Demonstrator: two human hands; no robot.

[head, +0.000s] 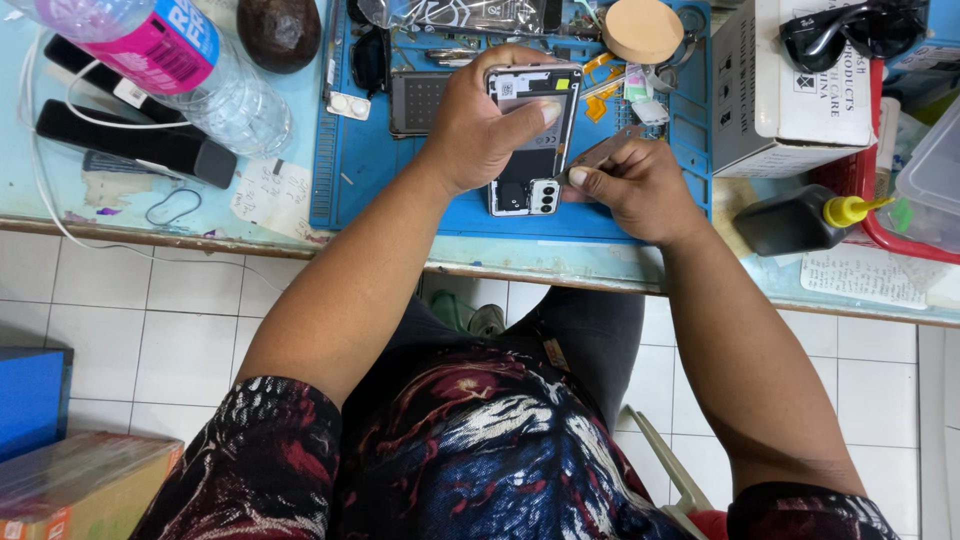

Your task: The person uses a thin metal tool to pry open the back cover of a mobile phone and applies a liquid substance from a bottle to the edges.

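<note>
An opened smartphone, back removed, is gripped by the left hand; a thin metal tool is pinched by the right hand. At two o'clock a white carton is seen.

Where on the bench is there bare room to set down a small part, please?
Bare blue mat lies left of the left hand, and below the phone. The right hand fills the mat's right side. The far edge is crowded, from the bottle to the white box.
</note>
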